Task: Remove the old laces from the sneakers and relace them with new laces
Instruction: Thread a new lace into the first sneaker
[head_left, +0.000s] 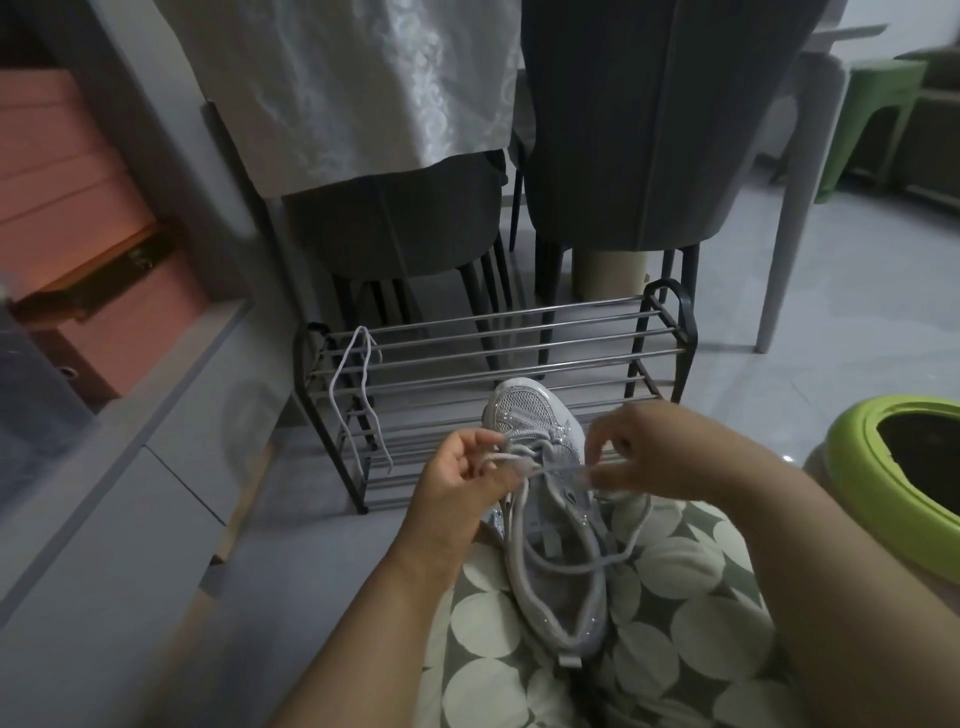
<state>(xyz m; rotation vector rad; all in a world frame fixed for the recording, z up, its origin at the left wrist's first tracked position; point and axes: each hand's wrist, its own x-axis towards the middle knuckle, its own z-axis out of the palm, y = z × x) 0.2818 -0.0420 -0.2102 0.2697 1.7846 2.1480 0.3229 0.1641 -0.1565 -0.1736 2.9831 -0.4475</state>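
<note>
Fingers (470, 452) of left hand (457, 478) curled, pinching lace (558, 470) at centre frame; right hand (649, 449) pinching the same lace's other end, stretched taut across between them. Below, lying on polka-dot lap (675, 623), toe pointing away: grey mesh sneaker (550, 519), glittery trim, partly laced. Draped over shoe rack (493, 358), left of centre: loose white lace (358, 395). No readable branding.

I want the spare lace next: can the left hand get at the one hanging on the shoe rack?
Probably yes. The lace hangs in the open on the rack's left end, but the left hand is now pinching the sneaker's lace.
</note>
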